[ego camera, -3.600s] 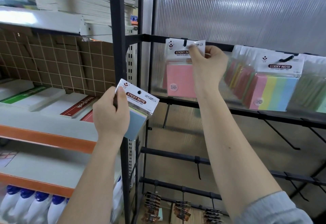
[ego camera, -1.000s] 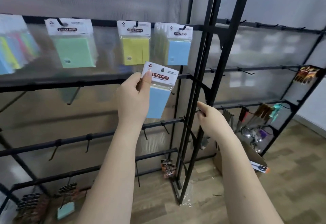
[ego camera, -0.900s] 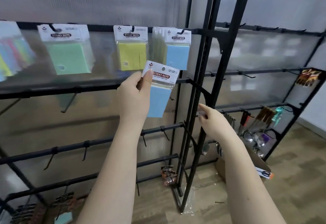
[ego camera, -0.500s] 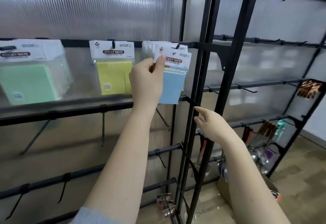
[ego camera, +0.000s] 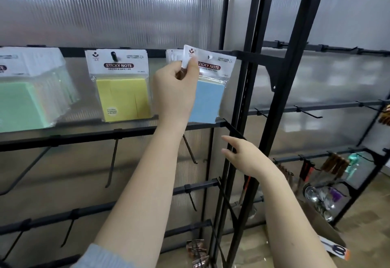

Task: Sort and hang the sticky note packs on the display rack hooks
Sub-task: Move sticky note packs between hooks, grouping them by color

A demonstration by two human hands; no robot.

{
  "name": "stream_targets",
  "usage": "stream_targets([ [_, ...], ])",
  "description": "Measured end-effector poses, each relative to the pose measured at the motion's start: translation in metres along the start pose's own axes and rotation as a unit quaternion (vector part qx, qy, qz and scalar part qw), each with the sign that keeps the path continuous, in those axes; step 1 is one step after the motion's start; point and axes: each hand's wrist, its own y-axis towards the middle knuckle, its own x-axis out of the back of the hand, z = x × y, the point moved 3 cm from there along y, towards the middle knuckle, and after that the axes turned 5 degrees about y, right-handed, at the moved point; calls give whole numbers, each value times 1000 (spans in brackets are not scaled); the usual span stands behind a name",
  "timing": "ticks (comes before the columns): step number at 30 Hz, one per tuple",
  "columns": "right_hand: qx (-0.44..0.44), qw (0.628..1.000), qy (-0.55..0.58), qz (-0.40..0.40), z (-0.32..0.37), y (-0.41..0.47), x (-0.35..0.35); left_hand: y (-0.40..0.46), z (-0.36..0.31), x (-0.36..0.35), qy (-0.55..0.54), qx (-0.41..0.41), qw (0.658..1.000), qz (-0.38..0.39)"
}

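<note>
My left hand (ego camera: 176,87) pinches the white header card of a blue sticky note pack (ego camera: 207,98) and holds it up against the top rail of the black display rack (ego camera: 244,107), in front of other blue packs whose card edges (ego camera: 173,56) show behind it. The pack's hang hole sits just right of my thumb; the hook behind it is hidden. A yellow pack (ego camera: 122,90) hangs on a hook to the left, and a stack of green packs (ego camera: 25,96) hangs further left. My right hand (ego camera: 242,154) hovers lower, fingers loosely extended, holding nothing.
Empty black hooks (ego camera: 111,162) stick out from the lower rails. A second rack section on the right carries metal tools and clips (ego camera: 331,168). A cardboard box (ego camera: 325,231) stands on the wooden floor at lower right.
My left hand has raised the blue pack from below the rail up to the row of hanging blue packs. The view has moved closer. My right hand stays low beside the rack post.
</note>
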Motion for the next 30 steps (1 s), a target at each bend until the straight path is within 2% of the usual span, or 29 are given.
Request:
stream_targets([
  [5, 28, 999, -4, 24, 0, 7, 5, -6, -5, 3, 33, 9, 998, -48],
  [13, 73, 996, 39, 19, -3, 7, 8, -12, -13, 0, 45, 19, 997, -59],
  [18, 78, 995, 58, 13, -6, 6, 9, -12, -5, 0, 109, 31, 991, -74],
  [22, 84, 995, 60, 3, -4, 6, 13, -7, -3, 0, 192, -3, 978, -79],
  [30, 101, 992, 71, -30, -4, 6, 20, -2, 3, 2, 183, 10, 979, -86],
])
